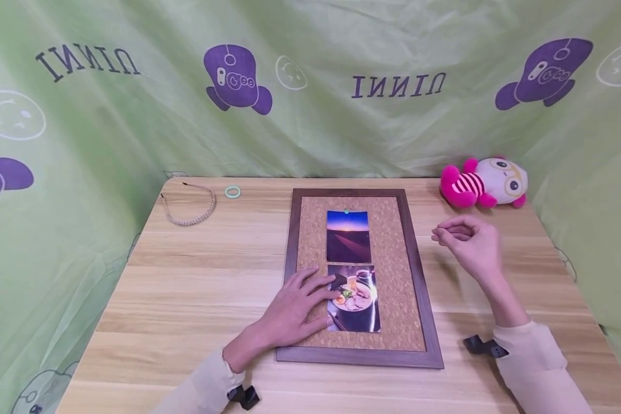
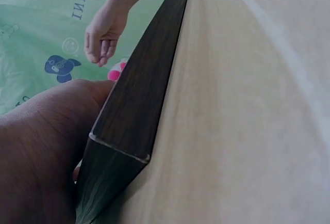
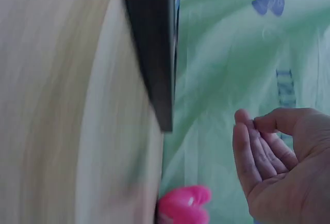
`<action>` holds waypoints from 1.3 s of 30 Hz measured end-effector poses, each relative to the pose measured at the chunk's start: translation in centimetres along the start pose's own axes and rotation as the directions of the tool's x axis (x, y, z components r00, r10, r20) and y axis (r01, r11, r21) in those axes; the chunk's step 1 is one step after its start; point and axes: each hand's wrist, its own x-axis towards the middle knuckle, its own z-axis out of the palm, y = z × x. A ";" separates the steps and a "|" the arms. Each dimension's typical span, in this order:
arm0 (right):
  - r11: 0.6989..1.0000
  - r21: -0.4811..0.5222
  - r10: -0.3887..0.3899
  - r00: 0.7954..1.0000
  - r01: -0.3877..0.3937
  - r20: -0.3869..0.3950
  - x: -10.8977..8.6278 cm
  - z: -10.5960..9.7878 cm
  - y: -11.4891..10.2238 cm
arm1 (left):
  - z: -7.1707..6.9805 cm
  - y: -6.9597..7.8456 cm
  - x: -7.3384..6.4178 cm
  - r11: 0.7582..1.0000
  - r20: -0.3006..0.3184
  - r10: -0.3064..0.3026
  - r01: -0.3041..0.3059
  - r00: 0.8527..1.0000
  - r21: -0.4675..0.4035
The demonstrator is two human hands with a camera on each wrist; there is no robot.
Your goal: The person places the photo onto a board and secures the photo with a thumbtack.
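Observation:
A framed cork board (image 1: 393, 310) lies on the table, with two photos on it. The upper photo, a sunset landscape (image 1: 348, 238), has a small green pushpin (image 1: 347, 211) at its top edge. Below it lies a photo of a ramen bowl (image 1: 359, 313). My left hand (image 1: 295, 307) rests on the board with fingers extended, the fingertips touching the ramen photo's left side. To the right of the board, my right hand (image 1: 471, 244) is raised above the table. Its thumb meets the index fingertip (image 3: 241, 115); I see nothing between them, though something tiny could be hidden.
At the back right lies a pink and white plush toy (image 1: 489, 183). A beaded headband (image 1: 199, 218) and a mint-green ring (image 1: 233, 192) are at the back left. Green printed fabric (image 1: 315, 132) encloses the wooden table (image 1: 186, 322).

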 end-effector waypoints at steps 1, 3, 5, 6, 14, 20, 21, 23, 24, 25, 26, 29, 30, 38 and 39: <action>1.000 0.019 -0.007 1.000 0.007 0.015 -0.2 0.3 -0.3 | 0.0 0.0 0.0 1.000 0.002 0.000 0.000 1.000 0.000; 0.999 0.025 -0.022 0.999 0.020 0.048 -0.5 1.1 -0.9 | 0.1 -0.1 0.0 1.000 0.003 0.003 -0.003 1.000 0.003; 0.999 0.004 -0.039 0.996 0.039 0.082 -1.0 1.8 -1.4 | 0.1 -0.1 0.0 1.000 0.005 0.004 -0.004 1.000 0.005; 0.999 -0.005 -0.049 0.994 0.050 0.098 -1.2 2.1 -1.7 | 0.1 -0.1 0.0 1.000 0.005 0.005 -0.005 1.000 0.006; 0.992 -0.054 -0.103 0.973 0.116 0.207 -2.5 4.6 -3.3 | 0.0 -0.2 0.1 1.000 0.016 -0.004 0.004 1.000 0.003; 0.993 -0.042 -0.096 0.963 0.110 0.251 -2.6 5.2 -4.0 | 0.0 -0.1 0.0 1.000 0.016 -0.006 0.006 1.000 0.000; 0.993 -0.040 -0.099 0.961 0.113 0.260 -2.5 5.3 -4.1 | 0.0 -0.1 0.0 1.000 0.017 -0.007 0.007 1.000 0.001; 0.991 -0.040 -0.111 0.955 0.127 0.275 -2.5 5.5 -4.0 | 0.0 -0.2 0.0 1.000 0.021 -0.008 0.008 1.000 -0.004; 0.989 -0.043 -0.122 0.952 0.139 0.280 -2.4 5.7 -3.9 | 0.0 -0.2 0.0 1.000 0.023 -0.008 0.008 1.000 -0.006; 0.987 -0.051 -0.132 0.950 0.153 0.284 -2.4 5.8 -3.8 | 0.0 -0.2 0.0 1.000 0.024 -0.009 0.009 1.000 -0.008; 0.986 -0.054 -0.138 0.947 0.161 0.289 -2.4 5.9 -3.8 | 0.0 -0.2 0.1 1.000 0.024 -0.009 0.009 1.000 -0.009; 0.985 -0.066 -0.134 0.943 0.161 0.304 -2.4 6.1 -3.7 | 0.0 -0.2 0.1 1.000 0.022 -0.006 0.006 1.000 -0.013; 0.987 -0.061 -0.120 0.943 0.146 0.311 -2.4 6.1 -3.8 | 0.0 -0.2 0.0 1.000 0.020 -0.005 0.006 1.000 -0.014; 0.999 0.023 0.029 0.936 -0.040 0.351 -2.1 6.6 -4.7 | 0.0 -0.2 0.0 1.000 0.018 -0.004 0.004 1.000 -0.007; 0.998 0.028 0.037 0.934 -0.050 0.355 -2.0 6.8 -4.8 | 0.0 -0.2 0.1 1.000 0.018 -0.004 0.004 1.000 -0.005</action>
